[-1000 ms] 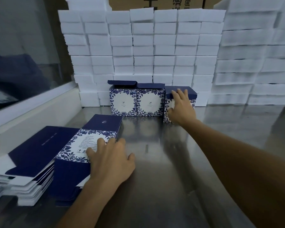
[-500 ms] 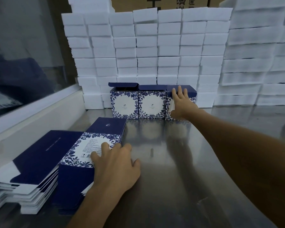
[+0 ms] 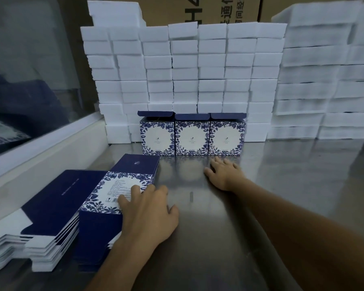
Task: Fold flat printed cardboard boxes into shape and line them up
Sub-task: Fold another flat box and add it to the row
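Three folded boxes stand in a row on the steel bench (image 3: 282,185), just beyond the right hand (image 3: 224,172): the left box (image 3: 157,137), the middle box (image 3: 192,137) and the right box (image 3: 226,137), side by side and touching, their blue-and-white floral fronts facing this way and their dark blue top flaps raised. The right hand lies flat on the bench a little short of the right box, fingers spread and relaxed, holding nothing and touching none of the boxes.

The left hand (image 3: 149,213) rests palm-down on the top flat box (image 3: 122,185) of a stack of unfolded blanks, fingers stretched over the printed panel, not curled around it. That stack sits at the near left of the bench, and to the left of the left hand lies a second stack of flat blanks (image 3: 40,217), dark blue side up with white edges showing.

Beyond the folded boxes rises a wall of white foam blocks (image 3: 185,66), with another pile of white blocks (image 3: 324,76) far to the right of the right hand. A brown carton (image 3: 219,9) shows above the foam.
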